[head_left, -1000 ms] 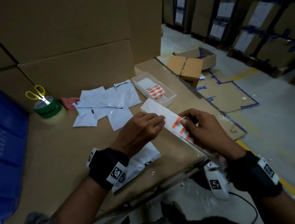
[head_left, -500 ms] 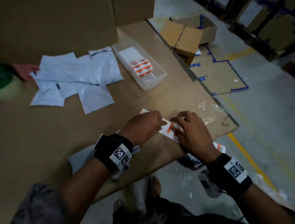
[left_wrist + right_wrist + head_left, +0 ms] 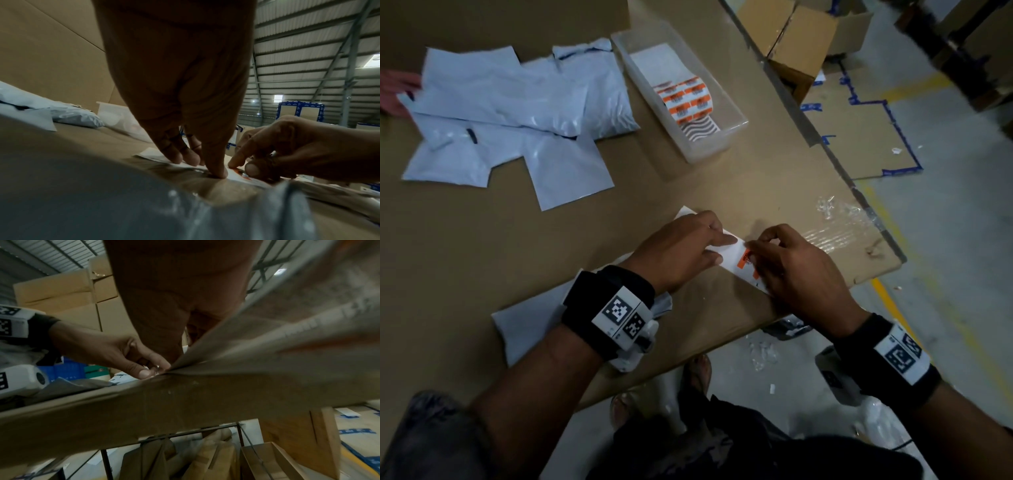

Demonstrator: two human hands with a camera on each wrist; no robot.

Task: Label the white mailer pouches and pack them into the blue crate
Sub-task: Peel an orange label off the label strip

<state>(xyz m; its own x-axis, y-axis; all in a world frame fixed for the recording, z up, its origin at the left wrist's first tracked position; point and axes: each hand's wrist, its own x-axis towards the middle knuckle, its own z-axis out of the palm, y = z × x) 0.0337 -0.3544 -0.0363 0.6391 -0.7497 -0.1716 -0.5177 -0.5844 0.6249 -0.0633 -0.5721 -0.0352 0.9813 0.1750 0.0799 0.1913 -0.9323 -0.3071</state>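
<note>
A white label sheet [image 3: 734,254] lies on the cardboard tabletop [image 3: 482,246] near its front edge. My left hand [image 3: 722,250] presses it flat with straight fingers [image 3: 218,172]. My right hand [image 3: 751,251] pinches an orange label [image 3: 745,257] at the sheet's surface, thumb and forefinger [image 3: 236,160] curled on it. One white mailer pouch [image 3: 534,322] lies under my left wrist. A loose pile of white pouches [image 3: 517,102] is at the back left. The blue crate does not show in the head view.
A clear plastic tray [image 3: 722,137] holding more label sheets [image 3: 688,99] stands behind my hands. Large cardboard boxes [image 3: 500,24] wall the table's back. Crumpled clear tape [image 3: 839,219] sits at the right corner. An open carton [image 3: 791,41] is on the floor.
The label sheet has come down from mid-air to lie flat on the table. Both hands dropped with it toward the front edge, and my view tilted downward.
</note>
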